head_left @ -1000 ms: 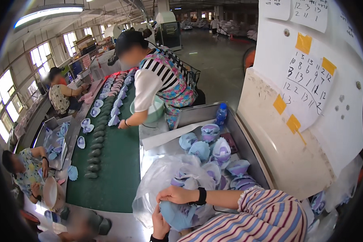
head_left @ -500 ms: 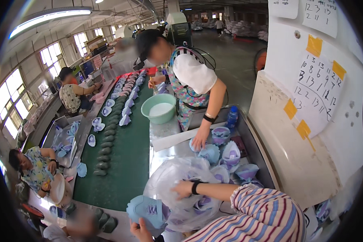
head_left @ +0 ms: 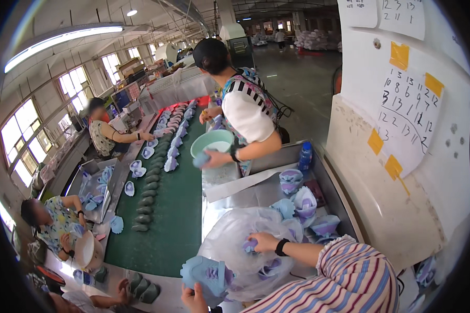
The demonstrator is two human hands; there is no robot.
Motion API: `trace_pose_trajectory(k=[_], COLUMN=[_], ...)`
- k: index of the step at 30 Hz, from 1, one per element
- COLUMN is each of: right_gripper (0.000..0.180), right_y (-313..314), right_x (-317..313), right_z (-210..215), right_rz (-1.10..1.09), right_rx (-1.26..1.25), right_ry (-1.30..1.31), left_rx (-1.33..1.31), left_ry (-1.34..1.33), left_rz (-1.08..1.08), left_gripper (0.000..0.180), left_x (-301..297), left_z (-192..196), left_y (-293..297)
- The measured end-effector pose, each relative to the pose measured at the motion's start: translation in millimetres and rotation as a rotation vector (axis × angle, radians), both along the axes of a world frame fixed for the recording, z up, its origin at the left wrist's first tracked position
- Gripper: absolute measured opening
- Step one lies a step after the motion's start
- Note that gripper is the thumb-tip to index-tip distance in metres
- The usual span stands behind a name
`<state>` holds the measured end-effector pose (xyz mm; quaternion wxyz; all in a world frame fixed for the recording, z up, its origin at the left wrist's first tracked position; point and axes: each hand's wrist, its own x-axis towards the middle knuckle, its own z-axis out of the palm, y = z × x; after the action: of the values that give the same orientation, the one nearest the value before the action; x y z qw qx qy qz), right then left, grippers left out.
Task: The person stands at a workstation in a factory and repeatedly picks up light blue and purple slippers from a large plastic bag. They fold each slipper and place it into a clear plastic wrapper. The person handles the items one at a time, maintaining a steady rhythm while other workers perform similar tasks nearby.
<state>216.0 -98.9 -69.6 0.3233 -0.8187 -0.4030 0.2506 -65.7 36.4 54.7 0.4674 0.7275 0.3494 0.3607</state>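
My left hand (head_left: 194,299) is closed on a light blue shoe upper (head_left: 202,274) with purple laces, held at the lower middle beside the plastic bag. My right hand (head_left: 265,242) reaches over the clear plastic bag (head_left: 224,229), its fingers closed around a purple and blue shoe upper (head_left: 250,245) at the bag's mouth. Through the film more purple and blue pieces show. Beyond the bag, several blue and purple shoe uppers (head_left: 304,202) lie in the metal tray (head_left: 344,208).
A green conveyor belt (head_left: 180,229) carries rows of dark shoe lasts (head_left: 147,201) and uppers. Across from me a co-worker (head_left: 245,99) holds a blue piece by a green basin (head_left: 214,140). Other workers sit along the left. A blue bottle (head_left: 305,156) stands in the tray; a white board (head_left: 381,172) rises at right.
My right hand has moved right and now grips an upper at the bag. My left hand shifted slightly right with its upper. The co-worker lifted a piece from the tray to the basin.
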Motion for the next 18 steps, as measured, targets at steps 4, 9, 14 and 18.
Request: trace_pose_trajectory(k=[4,9,14,18], right_gripper=[0.048,0.038,0.042,0.044], right_y=[-15.0,-42.5,-49.4,-34.3], right_x=[10.5,23.3,-23.7,-55.5], right_z=[14.0,45.5,66.7,56.7], right_rz=[-0.029,-0.326,0.026,0.009], right_rx=[0.475,1.129,1.338,1.165], right_ry=[0.468,1.69,1.927,1.913], left_rx=[0.04,0.01,-0.001,-0.238], left_ry=[0.02,-0.098,-0.162,-0.383], left_rz=[-0.006,-0.075,-0.217,-0.287], left_gripper=[0.036,0.025,0.021,0.022], left_x=[-0.6,4.3,29.6,66.1], left_z=[-4.4,-19.6,-49.6,-25.3], left_y=[-2.8,-8.9,-7.0,-30.8])
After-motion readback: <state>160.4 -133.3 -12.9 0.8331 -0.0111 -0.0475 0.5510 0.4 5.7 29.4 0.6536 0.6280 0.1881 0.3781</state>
